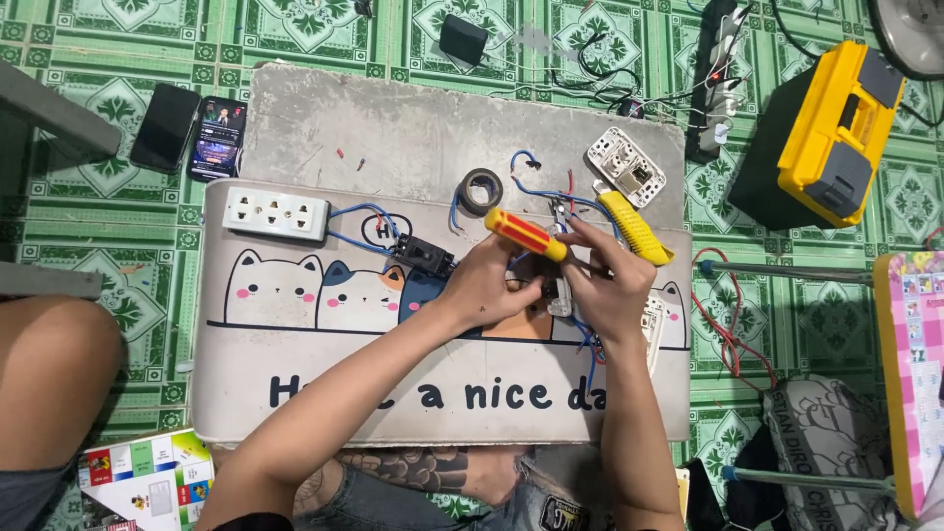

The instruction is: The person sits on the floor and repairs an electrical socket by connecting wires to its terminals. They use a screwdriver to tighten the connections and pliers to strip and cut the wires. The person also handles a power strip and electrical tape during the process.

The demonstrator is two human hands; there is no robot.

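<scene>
Phones (pixel 192 133) lie on the tiled floor off the mat's (pixel 295 393) left corner. A white socket strip (pixel 275 213) sits near the mat's left edge, blue wires (pixel 359 224) running to a black switch (pixel 424 256). At mid-mat the left hand (pixel 489 285) and right hand (pixel 602 280) close together on a small part (pixel 557 295), a yellow-red screwdriver (pixel 526 234) gripped among the fingers. Tape roll (pixel 481 191) and yellow pliers (pixel 634 227) lie just beyond; a yellow case (pixel 836 128) stands off the right edge.
</scene>
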